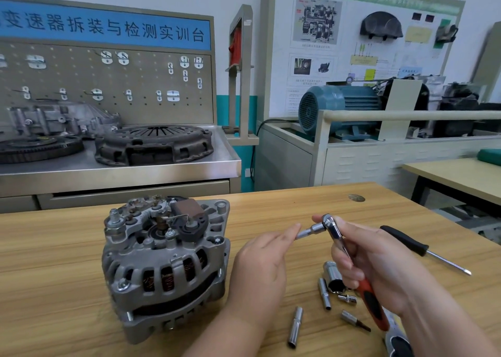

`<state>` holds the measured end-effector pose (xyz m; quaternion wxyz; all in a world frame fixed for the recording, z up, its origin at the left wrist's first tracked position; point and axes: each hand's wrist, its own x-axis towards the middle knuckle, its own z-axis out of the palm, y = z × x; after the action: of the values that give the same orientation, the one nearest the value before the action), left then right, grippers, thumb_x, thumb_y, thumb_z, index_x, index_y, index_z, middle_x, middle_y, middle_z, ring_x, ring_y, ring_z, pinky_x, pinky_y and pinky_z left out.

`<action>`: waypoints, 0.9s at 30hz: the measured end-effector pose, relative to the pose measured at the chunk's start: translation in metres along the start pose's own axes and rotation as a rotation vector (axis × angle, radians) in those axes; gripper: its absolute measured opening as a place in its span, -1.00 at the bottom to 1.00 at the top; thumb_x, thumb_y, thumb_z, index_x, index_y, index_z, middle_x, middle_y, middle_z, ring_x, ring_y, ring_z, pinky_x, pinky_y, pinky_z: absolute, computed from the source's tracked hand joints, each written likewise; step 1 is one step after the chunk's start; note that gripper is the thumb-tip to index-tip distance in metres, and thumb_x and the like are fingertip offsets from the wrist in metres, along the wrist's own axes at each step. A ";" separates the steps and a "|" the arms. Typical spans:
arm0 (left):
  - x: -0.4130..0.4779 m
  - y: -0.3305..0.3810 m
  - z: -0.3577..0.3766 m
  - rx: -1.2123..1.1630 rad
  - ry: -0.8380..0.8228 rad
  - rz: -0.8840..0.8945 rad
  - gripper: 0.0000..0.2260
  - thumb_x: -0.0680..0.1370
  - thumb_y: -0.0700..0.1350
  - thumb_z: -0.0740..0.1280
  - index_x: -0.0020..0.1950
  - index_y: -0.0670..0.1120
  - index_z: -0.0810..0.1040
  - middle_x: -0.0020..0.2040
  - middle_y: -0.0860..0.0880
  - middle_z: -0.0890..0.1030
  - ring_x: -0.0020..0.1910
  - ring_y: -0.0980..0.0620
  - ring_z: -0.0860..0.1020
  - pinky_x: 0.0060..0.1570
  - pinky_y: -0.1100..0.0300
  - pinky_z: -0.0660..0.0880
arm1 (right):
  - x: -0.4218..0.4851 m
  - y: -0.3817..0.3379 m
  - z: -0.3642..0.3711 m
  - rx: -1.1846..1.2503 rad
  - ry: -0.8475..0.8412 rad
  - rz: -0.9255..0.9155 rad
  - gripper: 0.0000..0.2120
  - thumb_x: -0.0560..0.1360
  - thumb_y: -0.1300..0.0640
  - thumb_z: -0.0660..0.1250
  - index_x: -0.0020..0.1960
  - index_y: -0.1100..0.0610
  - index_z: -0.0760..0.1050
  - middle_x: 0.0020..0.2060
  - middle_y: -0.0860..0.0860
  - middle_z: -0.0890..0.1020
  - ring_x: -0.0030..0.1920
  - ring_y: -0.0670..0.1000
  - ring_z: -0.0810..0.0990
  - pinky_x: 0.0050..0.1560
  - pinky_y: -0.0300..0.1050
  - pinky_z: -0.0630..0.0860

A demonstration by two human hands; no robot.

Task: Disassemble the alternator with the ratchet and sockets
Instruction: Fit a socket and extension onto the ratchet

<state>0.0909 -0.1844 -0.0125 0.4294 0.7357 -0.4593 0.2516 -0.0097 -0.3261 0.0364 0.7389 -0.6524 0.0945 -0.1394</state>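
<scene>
Tabletop [54, 248], alternator [165, 264] far from right edge (ratchet [335, 232] aloft)

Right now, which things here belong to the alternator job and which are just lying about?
In the job: alternator; ratchet in the right hand; fitted socket pinched by the left hand; loose sockets.
Lying about: screwdriver; clutch cover and flywheel on the bench; blue motor.

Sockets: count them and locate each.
6. Mounted socket on the ratchet, at the left hand's fingertips. Five loose on the table: large socket, slim socket beside it, small socket, bit socket, long socket frontmost. More may hide under the right hand.
</scene>
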 end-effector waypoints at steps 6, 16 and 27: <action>0.011 0.009 -0.004 -0.046 -0.017 -0.083 -0.60 0.56 -0.31 0.27 0.31 0.06 0.53 0.11 0.08 0.65 0.11 0.07 0.56 0.11 0.23 0.43 | 0.002 0.004 0.004 -0.056 0.067 -0.128 -0.63 0.38 -0.24 0.41 -0.12 0.08 0.59 -0.49 0.04 0.42 -0.57 -0.06 0.24 -0.56 -0.22 0.22; 0.016 0.038 -0.013 0.060 -0.228 -0.325 -0.44 0.57 -0.03 0.23 0.52 0.15 0.08 0.44 0.15 0.25 0.40 0.13 0.24 0.35 0.24 0.20 | -0.002 -0.008 -0.014 0.138 0.494 -0.294 -0.77 0.56 0.22 0.30 -0.27 0.12 0.41 -0.53 0.02 0.37 -0.64 -0.10 0.11 -0.59 -0.35 0.07; 0.015 0.028 -0.011 0.379 -1.051 -0.531 -0.61 0.46 0.23 0.34 0.08 -0.05 0.56 -0.05 0.02 0.59 -0.11 0.04 0.54 -0.18 0.15 0.49 | -0.003 -0.010 -0.026 0.388 0.649 -0.346 -0.76 0.58 0.21 0.25 -0.26 0.12 0.35 -0.55 -0.02 0.36 -0.64 -0.11 0.14 -0.59 -0.35 0.08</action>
<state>0.0730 -0.1880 0.0159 0.0556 0.9140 -0.3580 -0.1826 -0.0213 -0.3508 0.0429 0.7457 -0.4294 0.1834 -0.4753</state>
